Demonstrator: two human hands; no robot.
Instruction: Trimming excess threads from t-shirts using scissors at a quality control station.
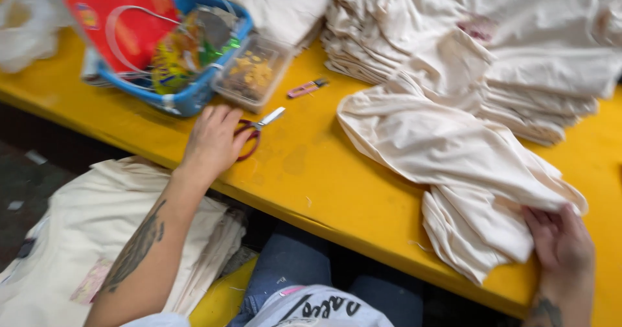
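Note:
My left hand (214, 139) rests on the yellow table (311, 171) with its fingers over the red handles of a pair of scissors (259, 127), whose blades point away to the right. My right hand (562, 239) grips the near edge of a loose cream cloth piece (447, 152) that lies crumpled across the table and hangs over its front edge. Behind that piece stands a tall stack of folded cream cloth (518, 42).
A blue basket (188, 97) holding a red packet and small items stands at the back left, a clear plastic box (254, 74) beside it. A small pink lighter-like object (308, 88) lies near. More cream cloth (84, 236) is piled below the table's left side.

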